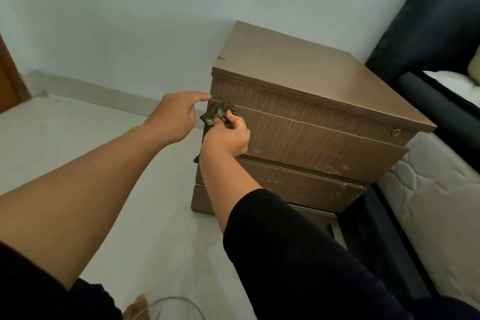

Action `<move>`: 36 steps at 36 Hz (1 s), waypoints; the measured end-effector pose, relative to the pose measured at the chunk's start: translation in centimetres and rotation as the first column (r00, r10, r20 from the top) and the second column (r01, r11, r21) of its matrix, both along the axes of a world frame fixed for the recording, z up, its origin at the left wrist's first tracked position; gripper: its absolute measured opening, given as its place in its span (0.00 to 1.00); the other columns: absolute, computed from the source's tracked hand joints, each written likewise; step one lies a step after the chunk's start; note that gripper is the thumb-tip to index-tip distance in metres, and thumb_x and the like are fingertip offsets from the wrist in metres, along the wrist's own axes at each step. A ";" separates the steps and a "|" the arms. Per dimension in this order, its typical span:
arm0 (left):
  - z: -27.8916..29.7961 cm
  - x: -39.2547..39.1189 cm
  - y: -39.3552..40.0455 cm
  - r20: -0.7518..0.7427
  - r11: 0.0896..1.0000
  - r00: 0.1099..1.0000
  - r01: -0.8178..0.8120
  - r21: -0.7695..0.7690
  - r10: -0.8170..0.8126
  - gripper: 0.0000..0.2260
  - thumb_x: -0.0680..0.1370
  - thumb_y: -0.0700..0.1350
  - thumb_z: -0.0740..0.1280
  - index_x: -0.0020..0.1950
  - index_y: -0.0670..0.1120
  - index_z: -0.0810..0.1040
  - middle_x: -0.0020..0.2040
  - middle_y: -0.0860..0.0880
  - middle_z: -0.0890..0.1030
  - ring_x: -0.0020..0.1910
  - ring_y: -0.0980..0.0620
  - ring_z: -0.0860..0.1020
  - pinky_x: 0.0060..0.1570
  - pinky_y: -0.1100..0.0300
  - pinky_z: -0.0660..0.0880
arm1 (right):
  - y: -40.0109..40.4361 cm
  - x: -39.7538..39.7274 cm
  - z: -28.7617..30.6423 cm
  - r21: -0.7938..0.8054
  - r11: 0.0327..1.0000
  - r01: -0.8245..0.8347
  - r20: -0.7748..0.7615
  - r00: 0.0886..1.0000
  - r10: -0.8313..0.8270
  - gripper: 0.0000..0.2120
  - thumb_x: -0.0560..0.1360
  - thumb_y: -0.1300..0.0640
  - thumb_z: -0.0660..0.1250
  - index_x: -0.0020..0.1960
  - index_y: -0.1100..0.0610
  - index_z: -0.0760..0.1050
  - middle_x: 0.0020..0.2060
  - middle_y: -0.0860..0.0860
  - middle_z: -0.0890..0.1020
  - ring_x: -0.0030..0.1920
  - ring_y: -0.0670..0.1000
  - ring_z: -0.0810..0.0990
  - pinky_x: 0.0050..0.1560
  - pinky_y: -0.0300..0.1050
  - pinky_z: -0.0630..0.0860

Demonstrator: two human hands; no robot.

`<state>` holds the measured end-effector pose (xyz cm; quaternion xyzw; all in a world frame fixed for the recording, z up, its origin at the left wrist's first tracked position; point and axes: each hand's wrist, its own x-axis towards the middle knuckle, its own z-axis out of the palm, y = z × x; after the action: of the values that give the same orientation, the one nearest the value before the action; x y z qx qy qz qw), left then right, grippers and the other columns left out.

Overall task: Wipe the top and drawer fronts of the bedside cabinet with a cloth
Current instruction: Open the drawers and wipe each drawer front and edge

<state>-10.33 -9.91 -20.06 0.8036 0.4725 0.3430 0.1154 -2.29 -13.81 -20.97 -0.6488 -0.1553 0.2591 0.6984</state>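
Observation:
The brown wooden bedside cabinet (306,80) stands against the wall, with several drawer fronts stacked below its bare top. My right hand (228,135) grips a crumpled dark green cloth (217,114) against the left end of the top drawer front (324,140). My left hand (174,114) reaches to the cabinet's left front corner, its index finger stretched out and touching the edge just above the cloth. A round keyhole (395,132) sits at the right end of the top drawer.
A bed with a dark frame (426,96) and a white quilted mattress (436,189) presses close on the cabinet's right. Pale floor (91,132) spreads to the left. A wooden door edge (10,78) shows at far left. My bare foot (137,306) and a thin cable lie below.

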 end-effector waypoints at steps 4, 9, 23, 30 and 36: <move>-0.7 -1.0 0.1 0.019 0.999 0.999 -0.032 -0.034 0.032 0.20 0.78 0.33 0.55 0.67 0.47 0.73 0.66 0.47 0.75 0.66 0.49 0.72 0.62 0.65 0.62 | 0.4 -1.0 -0.9 -0.009 0.997 -0.072 0.080 0.994 0.073 0.10 0.71 0.68 0.69 0.49 0.57 0.82 0.50 0.49 0.75 0.47 0.47 0.75 0.49 0.34 0.74; -1.3 -2.0 -0.3 0.059 0.992 0.994 -0.089 -0.087 0.094 0.20 0.79 0.34 0.54 0.67 0.47 0.73 0.66 0.45 0.75 0.66 0.47 0.72 0.65 0.60 0.64 | 0.5 -1.7 -1.6 -0.104 0.959 -0.263 0.162 0.947 0.277 0.11 0.72 0.66 0.69 0.50 0.54 0.82 0.51 0.48 0.75 0.51 0.49 0.76 0.50 0.36 0.74; -2.5 -1.4 -0.2 0.528 0.937 0.827 0.006 -0.350 0.192 0.17 0.80 0.47 0.53 0.65 0.51 0.74 0.63 0.52 0.77 0.61 0.57 0.75 0.65 0.55 0.68 | -0.8 4.6 -2.5 -0.387 0.888 -0.248 0.722 -0.681 0.124 0.07 0.70 0.62 0.66 0.41 0.56 0.83 0.45 0.52 0.83 0.50 0.56 0.81 0.40 0.47 0.77; -3.2 1.3 -0.7 0.634 0.905 0.769 0.210 -0.369 0.081 0.19 0.80 0.55 0.49 0.67 0.56 0.72 0.65 0.53 0.75 0.62 0.58 0.74 0.67 0.55 0.66 | 0.6 7.1 -2.6 -0.450 0.878 -0.161 0.534 -0.837 0.120 0.05 0.69 0.57 0.68 0.38 0.53 0.83 0.40 0.47 0.82 0.47 0.51 0.81 0.43 0.44 0.76; -4.4 2.5 -0.9 0.691 0.906 0.718 0.232 -0.353 0.085 0.21 0.81 0.56 0.47 0.67 0.56 0.71 0.62 0.57 0.75 0.61 0.61 0.73 0.61 0.66 0.66 | 0.9 7.6 -3.1 -0.415 0.885 -0.212 0.572 -0.817 0.072 0.14 0.72 0.59 0.59 0.38 0.53 0.83 0.37 0.46 0.82 0.43 0.50 0.81 0.42 0.43 0.76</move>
<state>-7.86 -10.80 -24.45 0.5917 0.4233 0.5042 0.4653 5.34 -12.91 -24.06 -0.3708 -0.8549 -0.3616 0.0295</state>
